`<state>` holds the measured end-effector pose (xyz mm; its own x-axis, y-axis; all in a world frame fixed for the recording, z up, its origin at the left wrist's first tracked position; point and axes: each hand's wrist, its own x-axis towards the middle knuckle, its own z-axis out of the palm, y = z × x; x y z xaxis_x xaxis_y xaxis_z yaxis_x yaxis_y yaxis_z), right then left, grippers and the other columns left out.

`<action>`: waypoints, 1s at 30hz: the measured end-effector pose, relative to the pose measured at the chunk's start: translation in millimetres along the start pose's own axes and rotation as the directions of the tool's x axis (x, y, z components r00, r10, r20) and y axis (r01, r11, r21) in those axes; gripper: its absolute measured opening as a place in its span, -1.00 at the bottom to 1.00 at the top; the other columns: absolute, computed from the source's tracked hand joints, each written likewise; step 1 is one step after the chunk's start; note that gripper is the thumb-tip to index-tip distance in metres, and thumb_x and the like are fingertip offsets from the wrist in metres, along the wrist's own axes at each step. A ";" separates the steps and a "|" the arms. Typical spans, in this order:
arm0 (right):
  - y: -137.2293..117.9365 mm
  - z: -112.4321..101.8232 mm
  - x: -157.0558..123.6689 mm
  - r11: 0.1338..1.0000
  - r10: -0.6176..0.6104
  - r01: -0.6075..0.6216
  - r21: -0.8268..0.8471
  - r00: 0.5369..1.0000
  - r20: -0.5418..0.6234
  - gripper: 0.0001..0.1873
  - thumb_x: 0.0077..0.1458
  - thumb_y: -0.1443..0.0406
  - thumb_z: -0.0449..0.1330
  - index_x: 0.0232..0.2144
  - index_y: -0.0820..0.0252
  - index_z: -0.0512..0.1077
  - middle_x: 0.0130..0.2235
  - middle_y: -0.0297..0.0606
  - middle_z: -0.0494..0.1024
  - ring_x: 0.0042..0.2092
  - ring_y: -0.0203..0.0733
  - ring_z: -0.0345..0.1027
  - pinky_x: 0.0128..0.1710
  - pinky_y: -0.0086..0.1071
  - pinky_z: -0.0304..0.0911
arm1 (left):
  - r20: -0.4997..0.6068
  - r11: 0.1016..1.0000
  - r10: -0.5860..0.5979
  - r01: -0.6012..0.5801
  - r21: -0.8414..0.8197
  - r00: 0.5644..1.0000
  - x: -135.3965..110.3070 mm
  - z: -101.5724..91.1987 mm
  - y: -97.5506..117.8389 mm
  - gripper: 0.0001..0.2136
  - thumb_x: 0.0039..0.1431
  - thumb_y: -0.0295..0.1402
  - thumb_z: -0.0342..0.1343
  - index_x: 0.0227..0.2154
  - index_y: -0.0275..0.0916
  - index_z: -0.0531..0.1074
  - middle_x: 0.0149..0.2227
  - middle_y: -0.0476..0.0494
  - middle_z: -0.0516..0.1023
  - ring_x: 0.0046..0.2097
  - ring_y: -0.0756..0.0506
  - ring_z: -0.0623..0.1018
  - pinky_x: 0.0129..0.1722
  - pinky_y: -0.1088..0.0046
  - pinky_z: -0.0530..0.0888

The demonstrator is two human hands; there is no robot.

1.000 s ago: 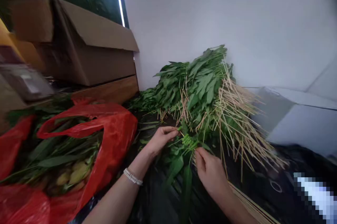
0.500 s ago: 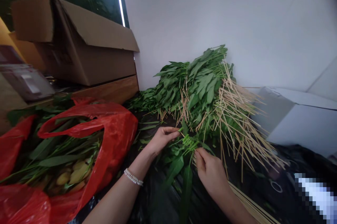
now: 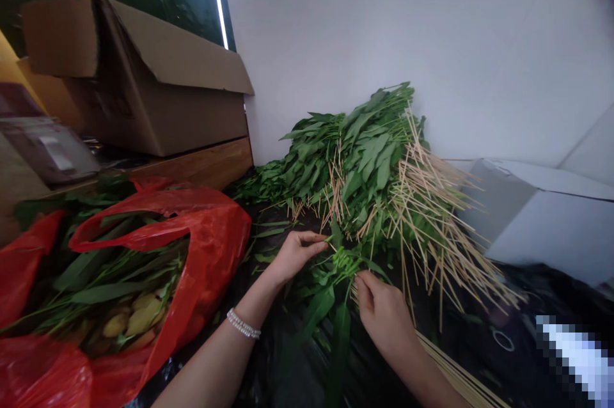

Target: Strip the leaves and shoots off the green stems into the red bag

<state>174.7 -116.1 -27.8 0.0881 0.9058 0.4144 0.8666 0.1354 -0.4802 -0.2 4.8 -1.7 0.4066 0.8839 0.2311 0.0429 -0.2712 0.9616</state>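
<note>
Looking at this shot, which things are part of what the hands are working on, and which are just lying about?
Being worked on:
left hand; right hand; leafy green sprig; heap of green leafy stems; thin pale wooden sticks

Just lying about:
red plastic bag; brown cardboard box; black plastic sheet

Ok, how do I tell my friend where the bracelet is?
Find the red plastic bag at the bottom left. Beside it, the left arm reaches toward a green sprig. The bracelet is the string of small white beads on that wrist; the other wrist shows none.
</note>
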 end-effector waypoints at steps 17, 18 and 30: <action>-0.3 4.8 -1.4 0.993 -0.048 0.053 0.106 0.998 -0.052 -0.69 0.27 0.25 -0.11 -0.36 0.12 0.39 -0.53 -0.33 0.48 -0.49 -0.22 0.41 -0.44 -0.42 0.14 | 0.010 0.958 -0.137 0.135 -0.252 0.990 -0.8 0.0 -4.4 -0.60 -0.09 -0.10 0.33 -0.24 -0.28 0.59 -0.42 -0.07 0.55 -0.52 0.11 0.34 -0.53 0.60 0.20; -0.4 4.8 -1.6 0.993 -0.051 0.056 0.105 0.997 -0.049 -0.70 0.27 0.25 -0.11 -0.36 0.13 0.39 -0.53 -0.33 0.47 -0.49 -0.22 0.40 -0.44 -0.42 0.15 | 0.003 0.952 -0.154 0.149 -0.268 0.988 -0.5 -0.4 -4.8 -0.62 -0.12 -0.13 0.36 -0.28 -0.28 0.60 -0.44 -0.05 0.53 -0.51 0.12 0.35 -0.51 0.60 0.20; 2.7 7.6 -3.1 0.994 -0.079 0.083 0.075 0.996 -0.043 -0.70 0.27 0.28 -0.11 -0.44 0.12 0.33 -0.55 -0.36 0.42 -0.50 -0.25 0.37 -0.44 -0.44 0.13 | 0.012 0.925 -0.230 0.222 -0.308 0.973 -2.4 9.1 -5.0 -0.60 -0.31 -0.13 0.44 -0.46 -0.35 0.57 -0.56 0.01 0.45 -0.55 0.13 0.30 -0.53 0.61 0.22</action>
<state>173.0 -115.5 -36.2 0.0398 0.8743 0.4838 0.8314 0.2396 -0.5013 6.9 0.6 -8.5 0.3966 0.9180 0.0022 -0.1508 0.0627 0.9866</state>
